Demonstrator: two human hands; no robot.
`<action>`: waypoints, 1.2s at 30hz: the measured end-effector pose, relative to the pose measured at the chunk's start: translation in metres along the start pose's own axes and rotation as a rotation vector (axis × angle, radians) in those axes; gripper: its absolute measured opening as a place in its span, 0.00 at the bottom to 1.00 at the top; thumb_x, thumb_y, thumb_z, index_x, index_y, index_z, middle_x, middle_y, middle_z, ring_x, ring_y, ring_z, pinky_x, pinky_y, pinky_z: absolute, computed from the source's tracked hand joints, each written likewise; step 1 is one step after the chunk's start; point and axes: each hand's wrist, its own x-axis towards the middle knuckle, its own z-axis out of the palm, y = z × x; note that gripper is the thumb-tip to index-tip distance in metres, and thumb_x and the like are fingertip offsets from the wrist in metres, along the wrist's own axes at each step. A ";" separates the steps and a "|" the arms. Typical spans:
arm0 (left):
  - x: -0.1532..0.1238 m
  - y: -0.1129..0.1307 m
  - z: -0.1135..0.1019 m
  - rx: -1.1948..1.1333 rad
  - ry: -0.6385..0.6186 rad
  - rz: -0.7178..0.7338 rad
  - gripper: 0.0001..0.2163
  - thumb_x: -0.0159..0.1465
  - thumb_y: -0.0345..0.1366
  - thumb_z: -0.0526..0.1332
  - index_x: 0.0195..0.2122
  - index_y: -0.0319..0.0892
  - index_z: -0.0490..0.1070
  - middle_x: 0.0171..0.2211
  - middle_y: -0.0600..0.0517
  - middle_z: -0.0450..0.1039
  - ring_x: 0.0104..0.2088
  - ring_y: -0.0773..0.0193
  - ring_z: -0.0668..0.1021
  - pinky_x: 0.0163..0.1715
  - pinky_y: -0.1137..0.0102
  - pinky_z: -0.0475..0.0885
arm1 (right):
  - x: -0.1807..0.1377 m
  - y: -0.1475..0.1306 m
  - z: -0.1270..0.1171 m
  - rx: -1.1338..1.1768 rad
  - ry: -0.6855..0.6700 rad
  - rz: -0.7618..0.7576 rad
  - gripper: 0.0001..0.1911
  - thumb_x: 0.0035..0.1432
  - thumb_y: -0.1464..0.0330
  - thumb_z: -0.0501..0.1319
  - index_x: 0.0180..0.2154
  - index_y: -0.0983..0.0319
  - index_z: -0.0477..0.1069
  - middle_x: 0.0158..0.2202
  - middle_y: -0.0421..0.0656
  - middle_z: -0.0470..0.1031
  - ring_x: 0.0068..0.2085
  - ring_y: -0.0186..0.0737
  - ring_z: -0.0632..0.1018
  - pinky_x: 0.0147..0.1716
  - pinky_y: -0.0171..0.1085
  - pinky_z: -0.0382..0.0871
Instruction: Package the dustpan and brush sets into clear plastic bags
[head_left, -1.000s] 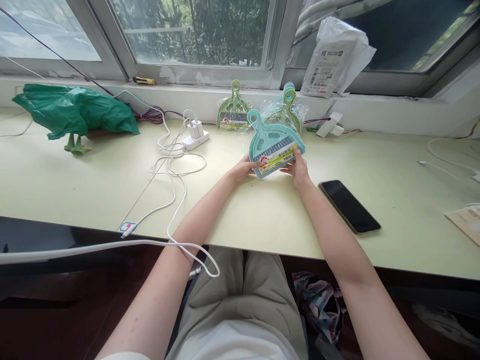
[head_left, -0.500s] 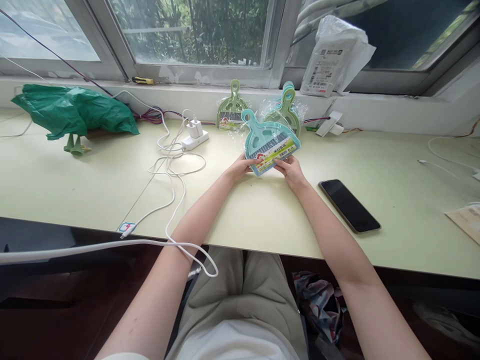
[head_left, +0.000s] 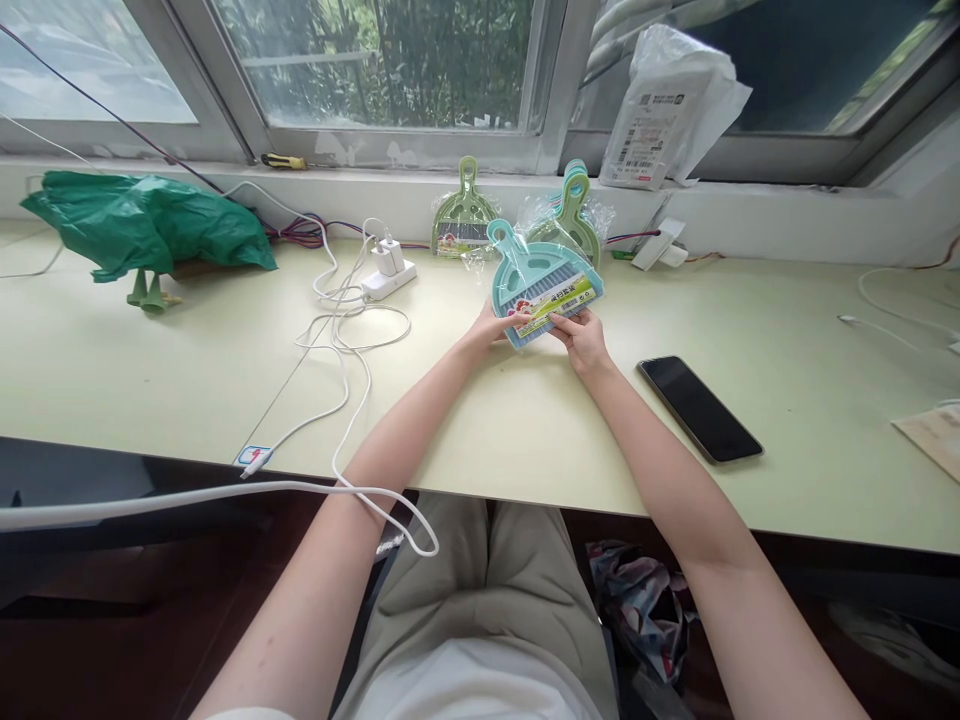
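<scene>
A teal mini dustpan and brush set [head_left: 536, 275] in clear wrapping, with a green and red label, is held upright just above the pale desk [head_left: 187, 370]. My left hand [head_left: 491, 329] pinches its lower left corner. My right hand [head_left: 581, 337] grips its lower edge from the right, fingers on the label. Behind it a green dustpan set [head_left: 463, 213] and a stack of more wrapped sets [head_left: 571, 215] lean against the window ledge.
A black phone [head_left: 699, 409] lies to the right of my hands. White cables [head_left: 341, 330] and a charger [head_left: 388, 268] sprawl at the left. A green plastic bag [head_left: 146, 222] sits far left, a white parcel [head_left: 664, 115] on the sill.
The teal set has shifted slightly left and tilted more upright. My right hand has slid from its right corner to the middle of the lower edge.
</scene>
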 end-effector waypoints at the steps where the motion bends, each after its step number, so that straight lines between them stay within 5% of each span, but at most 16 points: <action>1: 0.002 -0.003 0.003 -0.024 0.052 0.014 0.31 0.47 0.35 0.73 0.52 0.44 0.64 0.48 0.46 0.75 0.49 0.56 0.77 0.50 0.60 0.73 | 0.000 0.000 0.000 0.006 0.013 -0.010 0.16 0.42 0.72 0.71 0.36 0.60 0.71 0.37 0.39 0.80 0.43 0.37 0.81 0.47 0.39 0.79; 5: 0.006 -0.013 0.015 -0.097 0.177 0.004 0.33 0.48 0.36 0.72 0.53 0.43 0.60 0.52 0.44 0.73 0.50 0.56 0.77 0.49 0.60 0.73 | 0.000 -0.001 0.002 0.022 0.077 -0.051 0.18 0.42 0.71 0.71 0.36 0.60 0.70 0.38 0.38 0.79 0.44 0.37 0.81 0.47 0.40 0.79; 9: 0.002 -0.015 0.022 -0.097 0.000 -0.092 0.24 0.53 0.40 0.69 0.49 0.42 0.65 0.52 0.42 0.74 0.47 0.54 0.79 0.48 0.60 0.73 | -0.003 -0.005 0.005 0.005 0.120 -0.096 0.18 0.43 0.70 0.70 0.37 0.59 0.69 0.41 0.40 0.79 0.48 0.39 0.79 0.48 0.40 0.78; 15: -0.008 -0.008 0.023 0.068 -0.267 -0.133 0.30 0.53 0.50 0.68 0.53 0.44 0.63 0.52 0.40 0.74 0.47 0.53 0.79 0.47 0.59 0.73 | 0.000 -0.008 0.001 0.039 0.164 -0.105 0.16 0.44 0.72 0.68 0.37 0.58 0.68 0.41 0.39 0.79 0.49 0.39 0.79 0.49 0.40 0.78; 21: 0.003 -0.005 0.014 -0.103 -0.016 -0.060 0.22 0.59 0.48 0.63 0.52 0.48 0.63 0.57 0.45 0.69 0.54 0.55 0.74 0.46 0.63 0.74 | -0.001 -0.007 0.003 0.035 0.126 -0.080 0.16 0.44 0.72 0.68 0.38 0.59 0.69 0.43 0.39 0.78 0.51 0.39 0.78 0.50 0.40 0.77; 27: 0.006 -0.012 0.009 -0.088 0.019 -0.015 0.24 0.54 0.36 0.66 0.51 0.45 0.62 0.54 0.46 0.70 0.52 0.55 0.75 0.48 0.58 0.74 | -0.005 -0.006 0.007 0.021 0.128 -0.079 0.16 0.44 0.72 0.69 0.37 0.59 0.69 0.42 0.40 0.78 0.50 0.38 0.79 0.49 0.39 0.78; 36: 0.001 -0.009 0.016 -0.070 0.041 0.005 0.20 0.57 0.33 0.62 0.51 0.44 0.61 0.54 0.48 0.70 0.52 0.58 0.74 0.48 0.61 0.74 | -0.002 -0.002 0.005 0.022 0.128 -0.077 0.16 0.44 0.72 0.68 0.37 0.58 0.68 0.42 0.38 0.78 0.49 0.36 0.79 0.48 0.37 0.78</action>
